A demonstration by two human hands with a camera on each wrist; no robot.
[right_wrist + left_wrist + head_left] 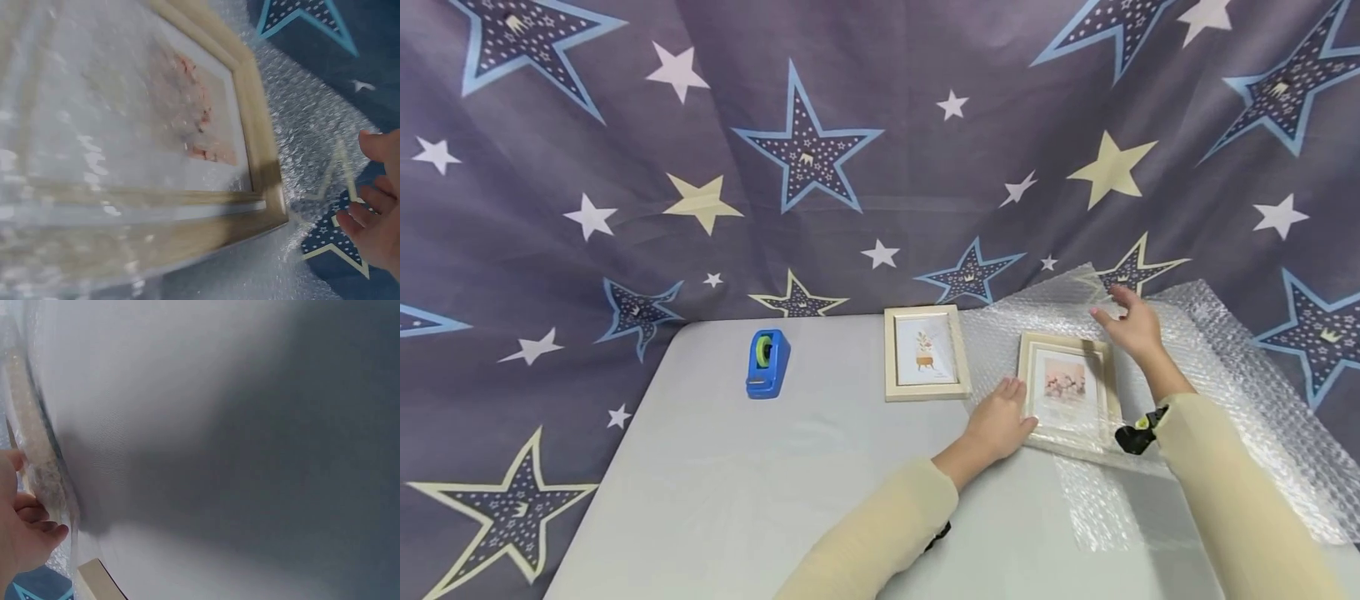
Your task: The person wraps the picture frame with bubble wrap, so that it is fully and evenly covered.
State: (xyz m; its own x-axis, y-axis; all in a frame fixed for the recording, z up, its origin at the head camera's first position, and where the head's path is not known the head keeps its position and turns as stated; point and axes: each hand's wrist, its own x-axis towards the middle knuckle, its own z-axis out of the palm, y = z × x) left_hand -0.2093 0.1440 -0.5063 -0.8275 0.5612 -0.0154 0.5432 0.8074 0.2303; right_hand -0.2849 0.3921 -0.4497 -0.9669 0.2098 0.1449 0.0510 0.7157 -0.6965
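Note:
A light wooden picture frame [1066, 340] with a pink flower print lies on a sheet of bubble wrap [1206, 367]. Part of the transparent wrap covers the frame, and a narrow strip hangs over its front side. My left hand [997, 423] rests against the frame's left side through the wrap, thumb near the front corner. In the left wrist view, the fingers of that left hand [28, 522] are slightly bent at the wrapped edge. Above the wrap, past the frame's back right corner, hovers my right hand [1135, 327]. Its fingers are spread and loose, holding nothing.
Left of the wrap lies a second wooden frame [891, 354] with a plant print. A blue tape dispenser [773, 367] with a green roll stands farther left on the white table [715, 483]. Behind hangs a star-patterned curtain [880, 208].

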